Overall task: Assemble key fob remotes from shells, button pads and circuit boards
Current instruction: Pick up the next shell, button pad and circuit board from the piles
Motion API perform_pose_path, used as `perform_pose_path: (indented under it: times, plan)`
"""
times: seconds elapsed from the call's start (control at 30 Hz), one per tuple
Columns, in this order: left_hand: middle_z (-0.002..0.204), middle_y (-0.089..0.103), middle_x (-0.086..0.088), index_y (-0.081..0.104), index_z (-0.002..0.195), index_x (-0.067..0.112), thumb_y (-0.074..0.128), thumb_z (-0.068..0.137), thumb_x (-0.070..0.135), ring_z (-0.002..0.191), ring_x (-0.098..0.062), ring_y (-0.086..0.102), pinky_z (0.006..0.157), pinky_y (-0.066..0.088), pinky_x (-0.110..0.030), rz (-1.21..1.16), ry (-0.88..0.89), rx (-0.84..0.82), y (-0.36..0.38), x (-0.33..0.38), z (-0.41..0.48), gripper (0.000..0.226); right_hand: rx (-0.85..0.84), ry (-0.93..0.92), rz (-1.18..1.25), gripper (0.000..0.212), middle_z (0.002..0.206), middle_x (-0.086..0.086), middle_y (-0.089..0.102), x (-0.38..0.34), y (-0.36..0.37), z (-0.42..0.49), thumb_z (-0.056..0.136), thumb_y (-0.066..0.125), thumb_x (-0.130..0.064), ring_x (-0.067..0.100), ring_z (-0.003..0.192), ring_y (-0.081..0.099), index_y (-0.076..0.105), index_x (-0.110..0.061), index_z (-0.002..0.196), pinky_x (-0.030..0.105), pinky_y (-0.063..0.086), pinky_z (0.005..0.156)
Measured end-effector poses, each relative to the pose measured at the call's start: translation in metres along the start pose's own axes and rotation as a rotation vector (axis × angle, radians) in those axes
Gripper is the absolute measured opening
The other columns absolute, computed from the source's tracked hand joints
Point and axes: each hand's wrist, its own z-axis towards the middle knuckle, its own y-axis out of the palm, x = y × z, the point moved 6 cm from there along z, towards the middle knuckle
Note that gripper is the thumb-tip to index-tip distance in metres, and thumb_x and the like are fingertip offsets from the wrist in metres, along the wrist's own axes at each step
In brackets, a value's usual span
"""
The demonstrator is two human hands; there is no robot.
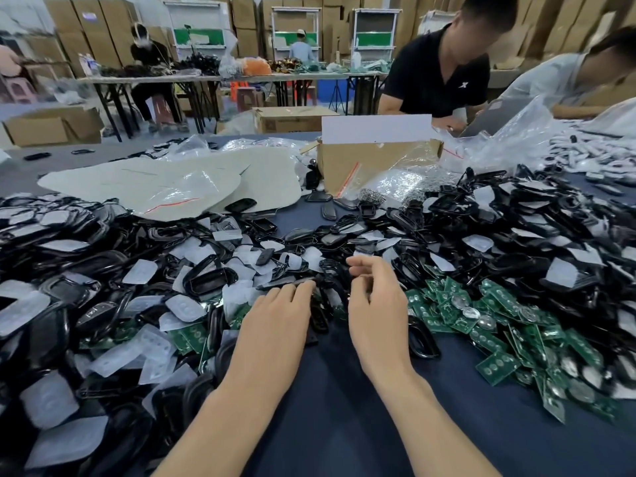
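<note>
Black shell (pixel 328 295) touching left hand (pixel 275 315) flat fingers, beside right hand (pixel 375 304) loosely curled, empty fingers; cardboard box (pixel 344 166) beyond, contents hidden.

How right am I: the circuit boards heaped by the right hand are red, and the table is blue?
One slip: the circuit boards heaped by the right hand are green, not red, as the head view shows. The table is blue.
</note>
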Motion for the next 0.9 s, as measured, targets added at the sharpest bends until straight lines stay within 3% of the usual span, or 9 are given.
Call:
perform_pose_path:
  times: [0.13, 0.23, 0.3, 0.47, 0.53, 0.63, 0.73, 0.8, 0.9]
  plan:
    - [0.092, 0.070, -0.003, 0.068, 0.118, 0.009, 0.086, 0.063, -0.002, 0.081, -0.025, 0.068, 0.072, 0.057, -0.037, -0.003, 0.004, -0.033, -0.001, 0.001, -0.003, 0.059, 0.140, -0.017, -0.191, 0.030, 0.122, -0.007, 0.056, 0.002, -0.020, 0.006, 0.099, 0.046, -0.010, 0.014, 0.115, 0.047, 0.060, -0.027, 0.119, 0.040, 0.042, 0.099]
    - [0.103, 0.068, -0.001, 0.063, 0.126, 0.014, 0.071, 0.080, 0.005, 0.096, -0.024, 0.065, 0.084, 0.054, -0.037, -0.065, 0.004, -0.027, -0.005, 0.004, -0.006, 0.048, 0.136, 0.058, -0.434, 0.040, 0.151, 0.006, 0.044, 0.011, -0.028, 0.010, 0.101, 0.047, -0.012, 0.025, 0.141, 0.034, 0.054, -0.021, 0.139, 0.046, 0.030, 0.116]
    - [0.105, 0.066, 0.001, 0.063, 0.126, 0.016, 0.062, 0.085, 0.005, 0.100, -0.022, 0.062, 0.087, 0.053, -0.036, -0.150, -0.029, 0.001, -0.010, 0.004, -0.005, 0.043, 0.089, 0.083, -0.501, 0.045, 0.159, 0.011, 0.034, 0.012, -0.025, 0.010, 0.102, 0.046, -0.015, 0.029, 0.150, 0.023, 0.048, -0.019, 0.146, 0.049, 0.021, 0.121]
    - [0.099, 0.060, 0.018, 0.061, 0.111, 0.034, 0.049, 0.090, 0.001, 0.074, -0.002, 0.053, 0.066, 0.041, -0.015, -0.693, -0.269, 0.060, -0.018, -0.007, -0.003, 0.041, 0.011, -0.041, -0.539, 0.043, 0.155, 0.007, 0.042, 0.000, -0.011, 0.017, 0.102, 0.046, -0.017, 0.026, 0.149, 0.026, 0.049, -0.020, 0.145, 0.047, 0.021, 0.122]
    - [0.078, 0.060, 0.018, 0.063, 0.100, 0.036, 0.048, 0.092, 0.000, 0.052, -0.004, 0.042, 0.050, 0.034, -0.012, -0.947, -0.384, 0.082, -0.017, -0.015, -0.002, 0.040, -0.047, -0.095, -0.602, 0.042, 0.152, 0.006, 0.045, -0.003, -0.004, 0.028, 0.103, 0.044, -0.019, 0.024, 0.146, 0.030, 0.050, -0.020, 0.145, 0.045, 0.022, 0.121]
    - [0.066, 0.059, 0.019, 0.064, 0.087, 0.030, 0.051, 0.094, 0.000, 0.045, -0.003, 0.036, 0.042, 0.030, -0.014, -1.138, -0.498, 0.158, -0.020, -0.030, -0.001, 0.034, -0.087, -0.158, -0.650, 0.041, 0.147, 0.005, 0.050, -0.011, 0.002, 0.057, 0.104, 0.043, -0.018, 0.023, 0.139, 0.040, 0.052, -0.019, 0.143, 0.042, 0.027, 0.118]
    - [0.086, 0.067, 0.017, 0.066, 0.087, 0.027, 0.055, 0.095, 0.000, 0.066, -0.005, 0.054, 0.058, 0.042, -0.009, -1.222, -0.551, 0.231, -0.023, -0.041, -0.001, 0.030, -0.237, -0.127, -0.749, 0.044, 0.151, 0.008, 0.046, -0.008, 0.015, 0.087, 0.105, 0.041, -0.021, 0.029, 0.137, 0.042, 0.045, -0.020, 0.148, 0.044, 0.031, 0.116]
    - [0.087, 0.071, 0.010, 0.067, 0.089, 0.025, 0.058, 0.099, 0.007, 0.075, -0.006, 0.063, 0.069, 0.049, -0.013, -1.312, -0.594, 0.240, -0.021, -0.045, -0.001, 0.022, -0.375, -0.088, -0.809, 0.048, 0.154, 0.011, 0.041, -0.001, 0.027, 0.100, 0.105, 0.040, -0.025, 0.033, 0.139, 0.040, 0.037, -0.021, 0.153, 0.048, 0.032, 0.115]
    - [0.081, 0.072, 0.004, 0.067, 0.090, 0.021, 0.055, 0.100, 0.008, 0.073, -0.008, 0.065, 0.072, 0.054, -0.019, -1.396, -0.622, 0.225, -0.017, -0.047, 0.000, 0.021, -0.511, -0.100, -0.864, 0.050, 0.156, 0.011, 0.040, 0.001, 0.046, 0.110, 0.107, 0.037, -0.033, 0.034, 0.140, 0.039, 0.033, -0.025, 0.156, 0.049, 0.033, 0.115]
